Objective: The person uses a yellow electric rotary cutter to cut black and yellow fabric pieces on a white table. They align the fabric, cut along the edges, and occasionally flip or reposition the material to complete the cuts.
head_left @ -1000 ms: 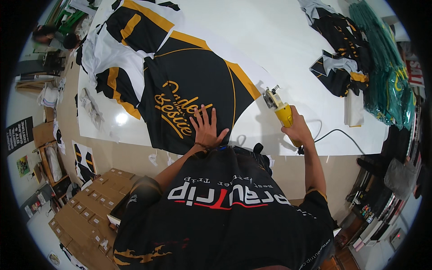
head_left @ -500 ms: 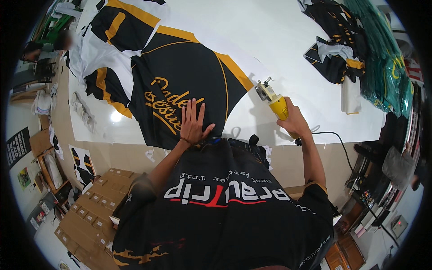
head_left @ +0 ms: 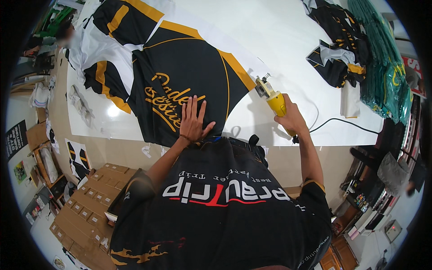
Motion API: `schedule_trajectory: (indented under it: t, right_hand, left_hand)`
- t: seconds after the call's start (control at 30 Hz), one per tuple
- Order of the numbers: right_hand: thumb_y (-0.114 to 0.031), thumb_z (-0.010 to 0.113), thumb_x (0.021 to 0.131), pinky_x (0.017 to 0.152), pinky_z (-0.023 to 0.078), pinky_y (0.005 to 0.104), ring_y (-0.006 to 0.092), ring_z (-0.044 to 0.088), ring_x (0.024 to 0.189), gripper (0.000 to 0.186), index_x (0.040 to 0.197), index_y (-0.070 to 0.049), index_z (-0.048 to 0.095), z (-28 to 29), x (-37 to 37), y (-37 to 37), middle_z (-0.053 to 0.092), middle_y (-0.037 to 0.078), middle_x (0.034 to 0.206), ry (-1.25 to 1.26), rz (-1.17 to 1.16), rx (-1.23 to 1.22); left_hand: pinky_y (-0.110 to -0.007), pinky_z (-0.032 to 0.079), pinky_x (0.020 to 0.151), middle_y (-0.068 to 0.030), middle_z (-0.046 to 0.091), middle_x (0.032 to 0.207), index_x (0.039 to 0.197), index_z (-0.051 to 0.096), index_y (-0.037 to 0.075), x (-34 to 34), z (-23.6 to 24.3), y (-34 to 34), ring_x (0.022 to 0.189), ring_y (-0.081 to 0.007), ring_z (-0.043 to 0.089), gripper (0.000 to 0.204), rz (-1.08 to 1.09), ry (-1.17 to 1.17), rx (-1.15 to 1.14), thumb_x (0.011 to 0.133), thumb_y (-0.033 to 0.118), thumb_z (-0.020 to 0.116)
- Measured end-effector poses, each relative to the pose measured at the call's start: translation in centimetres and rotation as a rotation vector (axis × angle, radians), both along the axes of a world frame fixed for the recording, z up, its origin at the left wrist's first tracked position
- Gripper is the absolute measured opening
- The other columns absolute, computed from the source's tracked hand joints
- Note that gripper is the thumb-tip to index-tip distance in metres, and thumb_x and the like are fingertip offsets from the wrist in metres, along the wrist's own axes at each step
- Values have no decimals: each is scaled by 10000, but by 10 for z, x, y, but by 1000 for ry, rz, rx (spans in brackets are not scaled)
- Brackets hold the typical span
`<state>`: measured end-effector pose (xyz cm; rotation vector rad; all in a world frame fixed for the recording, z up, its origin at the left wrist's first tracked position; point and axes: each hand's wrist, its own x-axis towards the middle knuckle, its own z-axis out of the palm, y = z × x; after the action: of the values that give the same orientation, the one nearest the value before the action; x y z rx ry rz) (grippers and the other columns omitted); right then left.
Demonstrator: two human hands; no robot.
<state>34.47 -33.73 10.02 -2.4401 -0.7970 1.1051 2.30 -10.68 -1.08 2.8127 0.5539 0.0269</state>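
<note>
My left hand (head_left: 193, 121) lies flat, fingers spread, on a black fabric panel (head_left: 180, 63) with yellow bands and yellow script lettering, spread on a white table (head_left: 270, 36). My right hand (head_left: 290, 117) grips a yellow electric cutter (head_left: 275, 101) with a metal head, which sits just off the panel's right yellow edge; a black cord trails from it to the right. White fabric (head_left: 101, 45) and another black-and-yellow piece (head_left: 121, 22) lie at the upper left of the panel.
Black-and-yellow pieces (head_left: 333, 63) and green plastic-wrapped bundles (head_left: 387, 85) lie at the table's right. Cardboard boxes (head_left: 90, 207) stand at the lower left, cluttered shelving along both sides. Part of a blurred person (head_left: 63, 36) shows at upper left; an indistinct dark figure (head_left: 414, 175) is at far right.
My right hand and the cutter have moved up and slightly left. My left hand has shifted slightly left and up in view, along with the surrounding scene.
</note>
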Motion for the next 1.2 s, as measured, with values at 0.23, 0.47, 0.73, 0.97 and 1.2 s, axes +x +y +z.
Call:
schedule_trajectory:
  t: [0.23,0.47,0.73,0.97,1.2]
  right_hand:
    - [-153,755,675,890,559,493,511,698,960,786,1391,-17,460,2,1,7,712,332,1033,-12,14,12]
    - [-156,758,671,890,560,490,507,699,974,785,1384,-14,462,-8,9,29,715,322,1049,-41,47,-7]
    - [-180,750,697,882,575,492,484,709,980,747,1360,-8,453,-6,19,68,713,317,1048,-58,106,27]
    - [-194,766,653,926,563,474,476,710,1022,816,1389,-8,466,0,26,111,703,337,1134,-64,107,-33]
    - [-202,781,639,981,542,457,442,703,1073,877,1436,-21,462,4,34,142,707,302,1179,-73,134,-57]
  left_hand:
    - [-616,176,1249,-348,263,1644,1560,428,-12,1,2,0,1546,-506,215,865,4,-11,-25,983,622,544]
    - [-614,170,1251,-349,260,1645,1570,413,-13,0,-1,1,1550,-503,209,879,-2,0,-23,981,626,547]
    - [-608,159,1258,-343,253,1652,1575,409,-4,0,1,1,1555,-497,205,882,9,8,-52,980,631,549]
    - [-591,159,1266,-314,250,1664,1579,418,33,0,2,0,1566,-462,202,871,23,34,-42,964,630,579]
    - [-589,175,1265,-282,214,1673,1612,339,70,-3,-1,0,1569,-440,182,890,15,-39,-41,951,585,638]
